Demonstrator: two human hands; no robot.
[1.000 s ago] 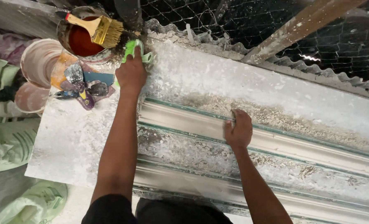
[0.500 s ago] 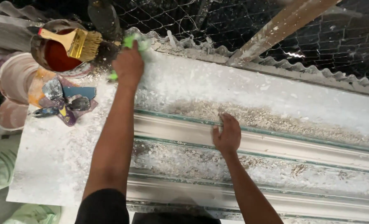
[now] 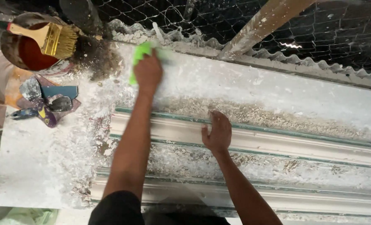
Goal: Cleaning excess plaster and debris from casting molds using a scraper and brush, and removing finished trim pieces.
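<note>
Our left hand [image 3: 148, 71] grips a soft green cloth [image 3: 138, 58], light and pliable, best bunched in the fist; our right hand [image 3: 217, 132] rests open, empty, on the stiff plaster moulding [image 3: 277, 143].

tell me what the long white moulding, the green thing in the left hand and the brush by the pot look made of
Long moulding: likely cast plaster, matte chalky white, with crumbs and dust around it.
Green thing in the left hand: probably a soft sponge or cloth; motion blur leaves it open.
Brush: pale wooden handle, shiny brass-coloured metal band, straw-coloured bristles.
The right hand rests on the moulding.
</note>
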